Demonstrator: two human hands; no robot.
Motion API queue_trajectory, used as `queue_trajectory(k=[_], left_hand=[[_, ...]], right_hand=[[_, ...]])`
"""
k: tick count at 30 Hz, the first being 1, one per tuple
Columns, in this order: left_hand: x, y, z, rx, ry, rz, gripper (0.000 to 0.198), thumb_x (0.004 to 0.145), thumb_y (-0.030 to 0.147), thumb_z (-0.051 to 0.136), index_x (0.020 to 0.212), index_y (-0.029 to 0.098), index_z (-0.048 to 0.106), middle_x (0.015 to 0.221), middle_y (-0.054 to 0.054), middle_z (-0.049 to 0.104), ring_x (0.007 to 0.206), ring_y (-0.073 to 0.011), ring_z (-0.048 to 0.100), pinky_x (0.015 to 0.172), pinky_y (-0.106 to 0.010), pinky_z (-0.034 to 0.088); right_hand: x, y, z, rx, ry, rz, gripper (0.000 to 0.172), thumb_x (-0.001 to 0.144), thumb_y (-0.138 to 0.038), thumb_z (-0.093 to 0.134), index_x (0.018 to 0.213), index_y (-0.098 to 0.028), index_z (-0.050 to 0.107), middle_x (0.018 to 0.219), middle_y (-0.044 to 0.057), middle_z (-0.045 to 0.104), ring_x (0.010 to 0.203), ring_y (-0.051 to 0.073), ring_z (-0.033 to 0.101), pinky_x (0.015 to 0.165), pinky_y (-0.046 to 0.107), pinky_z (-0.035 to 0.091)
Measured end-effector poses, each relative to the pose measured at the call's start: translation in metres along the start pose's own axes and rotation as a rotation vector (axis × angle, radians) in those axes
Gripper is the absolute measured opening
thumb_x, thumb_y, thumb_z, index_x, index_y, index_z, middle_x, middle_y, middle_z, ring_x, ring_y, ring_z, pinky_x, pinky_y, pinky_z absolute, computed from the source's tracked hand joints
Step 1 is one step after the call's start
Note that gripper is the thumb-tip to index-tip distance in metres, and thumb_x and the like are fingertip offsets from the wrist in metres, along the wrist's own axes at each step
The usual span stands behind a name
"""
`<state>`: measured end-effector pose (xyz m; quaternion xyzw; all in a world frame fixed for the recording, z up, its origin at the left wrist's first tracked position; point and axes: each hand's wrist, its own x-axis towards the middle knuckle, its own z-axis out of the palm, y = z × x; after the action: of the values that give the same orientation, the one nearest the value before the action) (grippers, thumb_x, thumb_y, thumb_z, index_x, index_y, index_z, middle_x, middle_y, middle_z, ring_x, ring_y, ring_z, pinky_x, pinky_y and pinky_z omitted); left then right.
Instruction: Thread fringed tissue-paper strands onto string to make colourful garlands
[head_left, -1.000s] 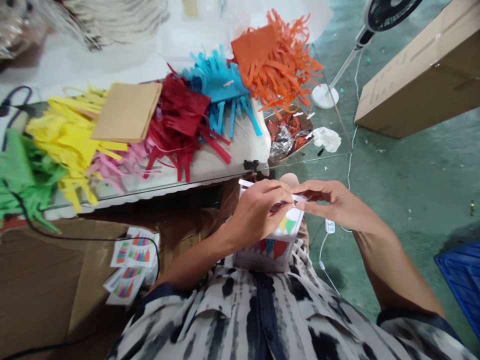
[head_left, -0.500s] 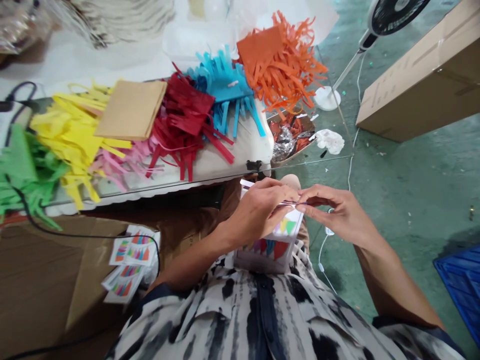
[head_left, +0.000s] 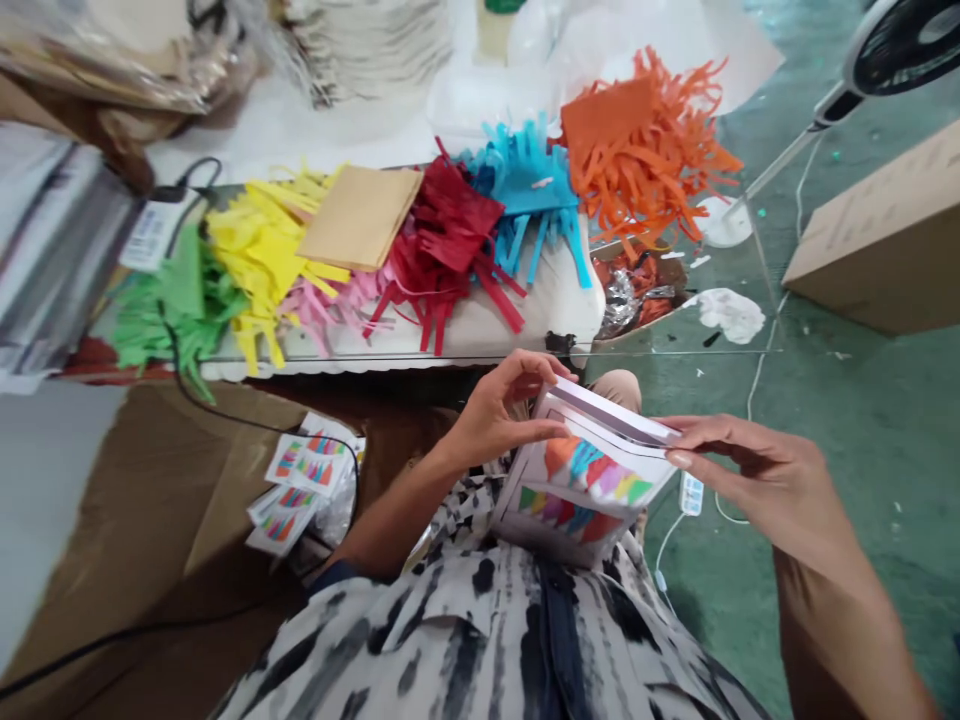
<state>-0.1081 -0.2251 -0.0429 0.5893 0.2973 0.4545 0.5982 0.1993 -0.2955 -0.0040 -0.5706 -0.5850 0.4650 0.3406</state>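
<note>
A white printed card (head_left: 600, 462) with a picture of colourful tassels is held over my lap, its upper edge folded or layered. My left hand (head_left: 517, 405) grips its upper left corner, fingers behind and thumb in front. On the right corner, the thumb and fingers of my right hand (head_left: 735, 455) pinch the edge. Just below, resting on my lap against the shirt, is another printed piece (head_left: 562, 525) with a similar tassel picture. Whether the two pieces are joined I cannot tell.
Along the table edge lie green (head_left: 184, 300), yellow (head_left: 262, 255), pink (head_left: 337, 300), dark red (head_left: 446, 235), blue (head_left: 536, 185) and orange tassels (head_left: 645, 140). A brown paper stack (head_left: 360, 215) lies on them. More printed cards (head_left: 300, 480) sit in a carton lower left. A fan (head_left: 892, 60) stands right.
My hands have moved apart, from meeting at the card's top edge to holding its two corners. The card's face now shows more fully. The view has shifted left.
</note>
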Motion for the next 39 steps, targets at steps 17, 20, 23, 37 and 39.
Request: queue_trajectory(k=[17,20,23,37,39], left_hand=[[-0.021,-0.002,0.011,0.118,0.1,0.069,0.022,0.096,0.026,0.077,0.116,0.019,0.075,0.135,-0.015,0.076,0.13,-0.0255,0.073,0.102,-0.035,0.065],[-0.023,0.001,0.01,0.175,0.096,0.079,0.017,0.099,0.027,0.072,0.114,0.019,0.075,0.133,-0.013,0.077,0.127,-0.0235,0.074,0.104,-0.036,0.064],[-0.024,0.002,0.008,0.161,0.094,0.069,0.016,0.1,0.028,0.072,0.113,0.019,0.075,0.131,-0.013,0.078,0.128,-0.0246,0.074,0.109,-0.04,0.063],[-0.018,-0.008,-0.007,-0.187,0.131,-0.183,0.019,0.088,0.031,0.086,0.103,0.02,0.084,0.125,-0.013,0.08,0.121,-0.0256,0.076,0.106,-0.04,0.062],[-0.017,-0.006,-0.007,-0.224,0.128,-0.224,0.017,0.091,0.034,0.083,0.103,0.022,0.085,0.126,-0.013,0.08,0.125,-0.0273,0.075,0.11,-0.043,0.06]], right_hand=[[0.008,0.002,0.003,-0.085,-0.066,0.04,0.014,0.09,-0.038,0.08,0.086,-0.028,0.072,0.103,0.006,0.079,0.118,0.029,0.075,0.093,0.034,0.061],[0.01,0.001,0.008,-0.098,-0.05,0.027,0.014,0.09,-0.038,0.08,0.087,-0.028,0.071,0.105,0.005,0.079,0.113,0.027,0.076,0.091,0.033,0.062],[0.013,0.001,0.01,-0.107,-0.053,0.026,0.013,0.091,-0.037,0.079,0.089,-0.028,0.071,0.108,0.005,0.08,0.11,0.026,0.077,0.091,0.033,0.062],[0.021,0.007,0.007,-0.106,-0.104,-0.149,0.007,0.086,-0.028,0.083,0.089,-0.032,0.079,0.09,0.002,0.079,0.105,0.027,0.078,0.091,0.035,0.061],[0.021,0.005,0.007,-0.122,-0.108,-0.168,0.009,0.087,-0.026,0.083,0.089,-0.033,0.079,0.089,0.002,0.079,0.104,0.027,0.078,0.092,0.034,0.061]])
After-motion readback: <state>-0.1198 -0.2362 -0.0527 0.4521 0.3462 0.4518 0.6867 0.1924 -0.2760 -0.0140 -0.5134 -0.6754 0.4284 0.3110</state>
